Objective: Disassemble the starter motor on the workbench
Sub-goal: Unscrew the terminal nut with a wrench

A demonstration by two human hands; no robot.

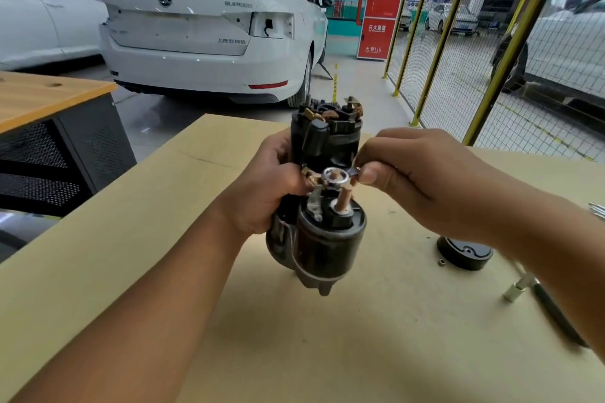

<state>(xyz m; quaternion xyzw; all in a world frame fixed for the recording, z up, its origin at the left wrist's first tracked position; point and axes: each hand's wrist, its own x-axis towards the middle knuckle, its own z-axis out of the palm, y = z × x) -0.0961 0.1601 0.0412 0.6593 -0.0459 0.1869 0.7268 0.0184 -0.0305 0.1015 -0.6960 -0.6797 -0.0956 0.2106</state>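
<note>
Black steel and copper, the starter motor (322, 203) looks heavy and rigid above the counter (343, 337), so our left hand (268, 186) grips its housing while our right hand (406, 177) pinches the small ring terminal (335, 177).

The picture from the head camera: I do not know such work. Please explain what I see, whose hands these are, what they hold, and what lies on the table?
There is no robot here. A person wears a camera on the head, so you look forward and down at their own two bare hands above a tan workbench. The left hand grips a dark car starter motor. The right hand pinches a small metal piece beside a shiny ring on a copper post at the motor's top. On the bench to the right lie a black round cap, a tiny nut and a blurred tool with a dark handle. Behind stand a white car and a yellow mesh fence.
</note>
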